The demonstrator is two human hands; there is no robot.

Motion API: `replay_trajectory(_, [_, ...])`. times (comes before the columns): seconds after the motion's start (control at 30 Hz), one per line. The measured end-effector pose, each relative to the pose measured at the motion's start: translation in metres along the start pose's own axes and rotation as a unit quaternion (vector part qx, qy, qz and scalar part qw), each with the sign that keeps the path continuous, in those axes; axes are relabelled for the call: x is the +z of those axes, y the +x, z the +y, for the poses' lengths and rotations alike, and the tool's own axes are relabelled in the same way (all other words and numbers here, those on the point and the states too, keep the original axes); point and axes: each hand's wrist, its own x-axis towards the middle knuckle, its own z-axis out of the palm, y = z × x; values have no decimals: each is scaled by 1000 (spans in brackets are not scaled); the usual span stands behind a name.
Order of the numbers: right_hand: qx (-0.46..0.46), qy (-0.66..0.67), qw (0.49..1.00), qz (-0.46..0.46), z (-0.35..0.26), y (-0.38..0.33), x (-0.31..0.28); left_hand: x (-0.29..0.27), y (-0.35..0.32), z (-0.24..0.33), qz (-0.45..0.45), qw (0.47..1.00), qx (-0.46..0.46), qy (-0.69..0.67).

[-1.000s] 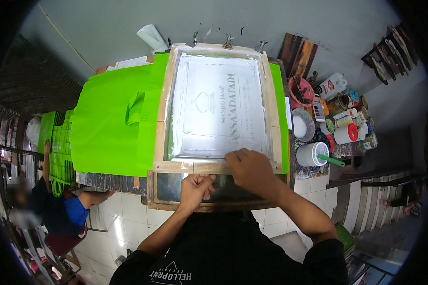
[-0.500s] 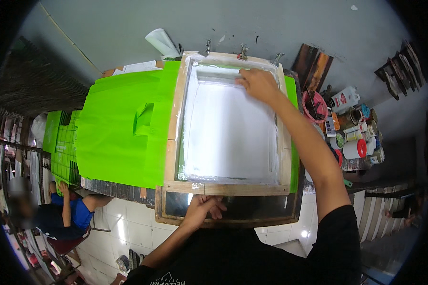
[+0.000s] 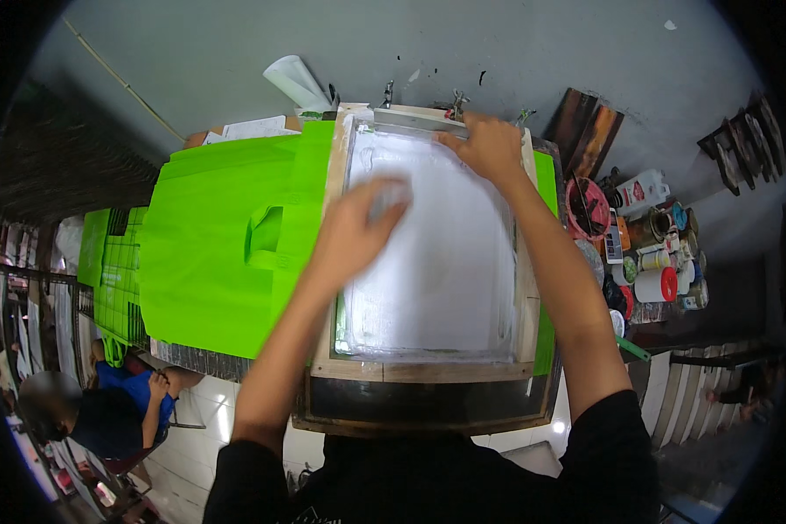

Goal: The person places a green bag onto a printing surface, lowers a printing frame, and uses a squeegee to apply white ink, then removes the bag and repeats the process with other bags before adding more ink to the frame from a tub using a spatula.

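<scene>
A wooden-framed printing screen (image 3: 428, 371) lies in front of me, its mesh coated white and shiny. Along its far end my right hand (image 3: 491, 150) grips a long, pale squeegee (image 3: 415, 124); the fingers bend over its right part. My left hand (image 3: 358, 223) hovers over the left side of the mesh, reaching toward the far end. Motion smears its fingers, so whether they hold anything is unclear. Bright green fabric bags (image 3: 214, 227) lie stacked left of the frame, the top one showing a handle opening.
Metal clamps (image 3: 388, 94) hold the frame's far edge near the grey wall. To the right stand a pink bowl (image 3: 587, 210), paint jars (image 3: 655, 285) and a white bottle (image 3: 644, 189). A seated person (image 3: 118, 410) is at the lower left beside a wire rack (image 3: 122, 279).
My left hand has risen from the frame's near edge to above the mesh. The squeegee has shifted to the far end with my right hand. The seated person's arm has moved.
</scene>
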Motion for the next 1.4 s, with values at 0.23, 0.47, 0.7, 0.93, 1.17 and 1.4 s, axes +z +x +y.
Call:
replay_trajectory(0.23, [-29,7,999,-16,-2,-12,1,9,129,-60,-74,968,36,238])
replay_trajectory(0.47, [-29,15,999,-42,-14,-58,-13,11,82,-49,-70,981,4,182])
replay_trajectory(0.7, [-27,25,996,-77,-33,-118,-30,5,15,-25,-78,980,-14,183])
replay_trajectory(0.93, [-55,67,996,-14,-53,-202,-33,-1,-67,-1,-88,983,6,163])
replay_trajectory(1.17, [-54,70,995,-54,-79,-276,-51,-9,-139,27,-113,979,-15,170])
replay_trajectory(1.4, [-89,48,995,18,-87,-309,-51,-8,-187,6,-94,985,53,136])
